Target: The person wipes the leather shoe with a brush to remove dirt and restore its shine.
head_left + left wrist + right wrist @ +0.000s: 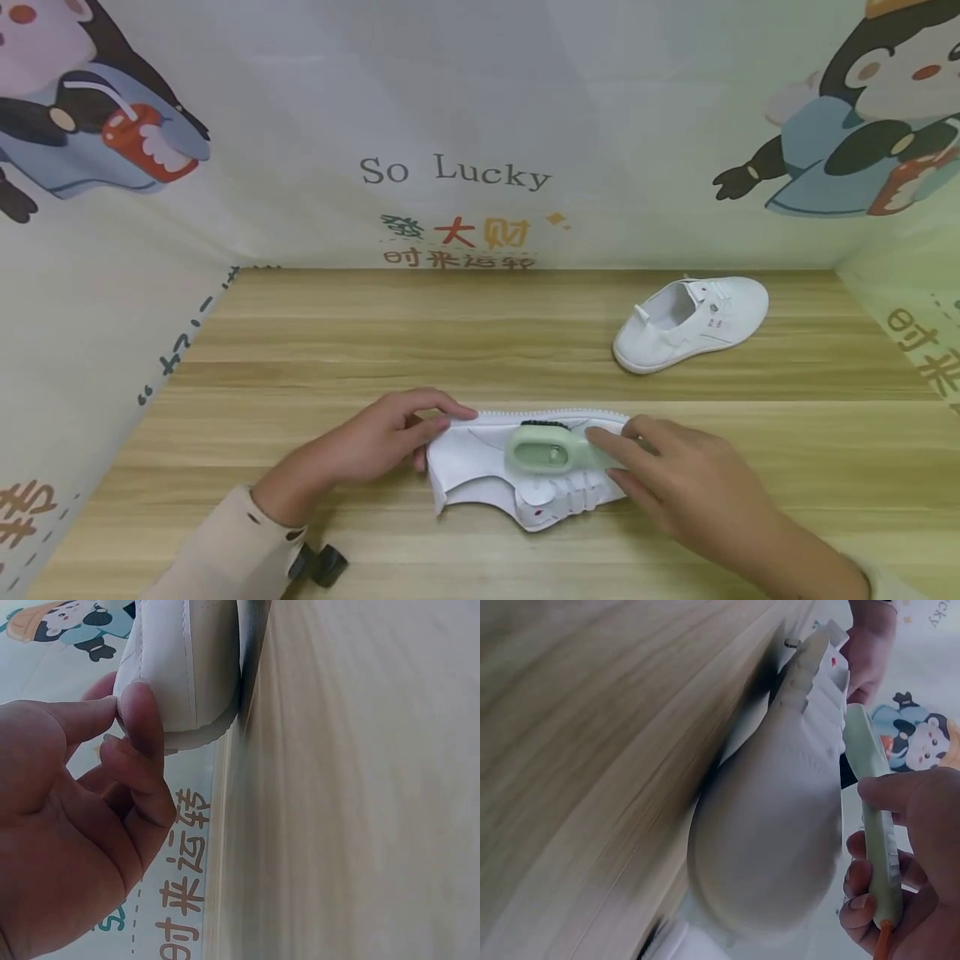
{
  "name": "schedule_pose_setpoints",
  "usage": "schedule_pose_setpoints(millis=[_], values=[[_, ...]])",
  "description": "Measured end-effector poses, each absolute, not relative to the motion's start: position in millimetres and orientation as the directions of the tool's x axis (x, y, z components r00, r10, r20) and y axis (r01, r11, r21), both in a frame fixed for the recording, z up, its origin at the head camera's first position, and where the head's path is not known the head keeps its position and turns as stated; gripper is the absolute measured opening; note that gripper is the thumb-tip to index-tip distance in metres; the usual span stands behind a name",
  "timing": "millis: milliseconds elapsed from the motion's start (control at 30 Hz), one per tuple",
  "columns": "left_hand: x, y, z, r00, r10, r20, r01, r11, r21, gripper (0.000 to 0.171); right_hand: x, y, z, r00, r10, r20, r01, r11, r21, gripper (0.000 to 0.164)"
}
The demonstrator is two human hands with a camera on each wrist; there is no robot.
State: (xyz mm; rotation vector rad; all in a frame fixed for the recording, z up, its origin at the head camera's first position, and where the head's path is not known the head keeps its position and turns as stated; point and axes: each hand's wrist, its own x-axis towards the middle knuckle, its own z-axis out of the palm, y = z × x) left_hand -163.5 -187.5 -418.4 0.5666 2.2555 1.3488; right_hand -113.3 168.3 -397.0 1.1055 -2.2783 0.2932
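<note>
A white shoe lies on its side in front of me, its sole edge facing the back wall and its opening toward me. My left hand pinches the heel end between thumb and fingers; the left wrist view shows the same grip on the heel. In my right hand is a pale green scrubbing brush with dark bristles, held by its handle over the shoe's side. The bristles sit right at the upper near the sole edge.
A second white shoe stands upright on the wooden table at the back right. Printed cloth walls enclose the table at the back and sides. A small black object shows beside my left sleeve.
</note>
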Motion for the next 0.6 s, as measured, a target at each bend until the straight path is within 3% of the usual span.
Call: schedule_pose_setpoints(millis=[33, 133, 267, 600], values=[[-163.8, -187.2, -418.8, -0.813, 0.559, -0.166, 0.115, 0.433, 0.894, 0.028, -114.0, 165.3, -397.1, -0.486, -0.654, 0.580, -0.777, 0.627, 0.056, 0.047], [-163.9, -186.7, -419.5, -0.809, 0.565, -0.162, 0.114, 0.421, 0.900, 0.028, -116.0, 155.1, -397.0, -0.481, -0.677, 0.558, -0.792, 0.608, 0.055, 0.026], [-162.6, -186.9, -419.1, -0.805, 0.573, -0.152, 0.121, 0.410, 0.904, 0.029, -118.8, 137.6, -397.2, -0.454, -0.704, 0.545, -0.807, 0.584, 0.082, 0.049], [-162.3, -188.6, -416.1, -0.799, 0.587, -0.131, 0.152, 0.408, 0.900, 0.030, -123.5, 103.2, -400.9, -0.389, -0.713, 0.583, -0.822, 0.555, 0.131, 0.040]])
